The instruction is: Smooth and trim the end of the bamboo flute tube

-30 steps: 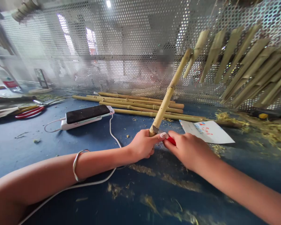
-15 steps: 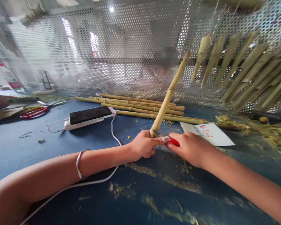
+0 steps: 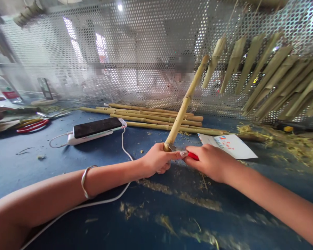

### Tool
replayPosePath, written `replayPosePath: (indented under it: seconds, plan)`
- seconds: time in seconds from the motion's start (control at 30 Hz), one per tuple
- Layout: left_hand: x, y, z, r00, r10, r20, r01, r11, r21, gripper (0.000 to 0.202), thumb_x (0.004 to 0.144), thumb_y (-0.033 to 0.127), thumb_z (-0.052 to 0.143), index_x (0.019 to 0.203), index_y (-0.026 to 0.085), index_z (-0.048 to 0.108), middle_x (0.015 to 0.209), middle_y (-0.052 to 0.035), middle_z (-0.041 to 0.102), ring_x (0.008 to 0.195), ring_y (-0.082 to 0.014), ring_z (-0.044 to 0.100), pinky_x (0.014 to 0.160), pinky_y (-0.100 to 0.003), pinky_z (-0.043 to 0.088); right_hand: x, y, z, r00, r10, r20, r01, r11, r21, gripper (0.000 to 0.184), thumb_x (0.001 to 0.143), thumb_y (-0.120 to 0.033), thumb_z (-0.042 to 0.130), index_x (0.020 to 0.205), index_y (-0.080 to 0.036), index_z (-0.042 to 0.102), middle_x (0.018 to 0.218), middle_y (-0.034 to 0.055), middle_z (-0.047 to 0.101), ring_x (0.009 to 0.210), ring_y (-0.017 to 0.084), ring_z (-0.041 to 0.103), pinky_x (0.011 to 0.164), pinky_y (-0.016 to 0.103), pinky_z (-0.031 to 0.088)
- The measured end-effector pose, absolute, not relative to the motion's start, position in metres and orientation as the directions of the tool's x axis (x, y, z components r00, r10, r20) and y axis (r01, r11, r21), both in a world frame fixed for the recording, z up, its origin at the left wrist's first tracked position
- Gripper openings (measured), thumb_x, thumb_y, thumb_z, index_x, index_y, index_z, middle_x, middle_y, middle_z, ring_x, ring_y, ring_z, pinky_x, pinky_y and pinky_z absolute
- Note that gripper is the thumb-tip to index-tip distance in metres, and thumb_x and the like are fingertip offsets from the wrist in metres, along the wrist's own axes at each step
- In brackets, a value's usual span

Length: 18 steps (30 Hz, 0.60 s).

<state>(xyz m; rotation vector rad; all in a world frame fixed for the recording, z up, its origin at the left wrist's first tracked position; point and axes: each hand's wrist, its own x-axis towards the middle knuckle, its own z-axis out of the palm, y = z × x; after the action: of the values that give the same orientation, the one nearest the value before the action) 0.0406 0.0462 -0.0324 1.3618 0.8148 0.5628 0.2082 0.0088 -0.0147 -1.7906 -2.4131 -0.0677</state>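
Observation:
A pale yellow bamboo stick (image 3: pixel 182 107) leans up and to the right, its lower end wrapped in the closed fingers of my left hand (image 3: pixel 158 159). My right hand (image 3: pixel 207 161) is closed around the red handle of a knife (image 3: pixel 193 156). The knife's metal blade lies against the bamboo close to my left fingers. My left thumb reaches across to the blade, near the handle. Much of the blade and the bamboo's bottom end are hidden behind my fingers.
Several bamboo sticks (image 3: pixel 146 118) lie behind my hands. A white printed card (image 3: pixel 232 145) is at right, near shavings (image 3: pixel 297 149). A phone on a white charger (image 3: pixel 96 128) trails a cable at left, beside red-handled scissors (image 3: pixel 32 126). Bamboo strips (image 3: pixel 266 83) hang along a perforated metal screen (image 3: pixel 146 45).
The whole view has shifted a little, so things appear slightly farther left and higher. My hands, the bamboo stick and the knife keep nearly the same hold and position relative to each other.

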Motion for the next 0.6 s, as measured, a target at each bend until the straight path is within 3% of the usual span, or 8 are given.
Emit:
replayPosePath:
  seconds: [0.1,0.2,0.43,0.53,0.6]
  plan:
    - [0.044,0.045,-0.035,0.533,0.828,-0.173,0.130,0.121,0.984,0.046,0.057,0.056,0.063,0.064,0.021,0.034,0.039,0.0116,0.025,0.030,-0.0028,0.023,0.026,-0.014,0.016,0.203,0.006,-0.017,-0.229,0.951,0.207,0.972,0.212,0.100,0.032,0.082,-0.044,0.033,0.076,-0.023,0.055,0.059,0.0050,0.060,0.055,0.020,0.056,0.044,0.026,0.021]
    - [0.047,0.044,-0.037,0.448,0.873,-0.192,0.166,0.129,0.978,0.045,0.062,0.061,0.055,0.066,0.022,0.033,0.039,0.0113,0.027,0.029,-0.0038,0.026,0.026,-0.015,0.019,0.197,0.006,-0.019,-0.181,0.947,0.265,0.978,0.143,0.155,0.033,0.083,-0.045,0.032,0.079,-0.023,0.056,0.059,0.0057,0.061,0.054,0.021,0.057,0.044,0.027,0.019]
    - [0.045,0.043,-0.033,0.461,0.859,-0.225,0.210,0.141,0.967,0.039,0.069,0.049,0.057,0.065,0.022,0.028,0.037,0.0115,0.026,0.030,-0.0031,0.024,0.029,-0.015,0.018,0.216,0.021,-0.007,-0.046,0.927,0.372,0.999,0.033,0.042,0.042,0.084,-0.052,0.026,0.073,-0.022,0.052,0.056,0.0058,0.058,0.054,0.021,0.055,0.043,0.026,0.021]
    - [0.044,0.043,-0.033,0.480,0.847,-0.228,0.196,0.150,0.969,0.033,0.069,0.038,0.058,0.068,0.023,0.029,0.037,0.0121,0.028,0.030,-0.0035,0.024,0.028,-0.014,0.017,0.222,0.023,-0.005,-0.063,0.910,0.409,0.995,0.089,-0.045,0.043,0.084,-0.053,0.024,0.069,-0.022,0.049,0.051,0.0030,0.055,0.052,0.018,0.053,0.044,0.026,0.023]
    - [0.044,0.043,-0.034,0.494,0.842,-0.217,0.184,0.143,0.972,0.028,0.069,0.030,0.057,0.069,0.022,0.031,0.036,0.0122,0.029,0.030,-0.0039,0.025,0.027,-0.014,0.018,0.220,0.020,-0.009,-0.110,0.914,0.392,0.991,0.133,-0.032,0.041,0.084,-0.053,0.026,0.070,-0.022,0.049,0.052,0.0027,0.056,0.051,0.018,0.053,0.044,0.026,0.023]
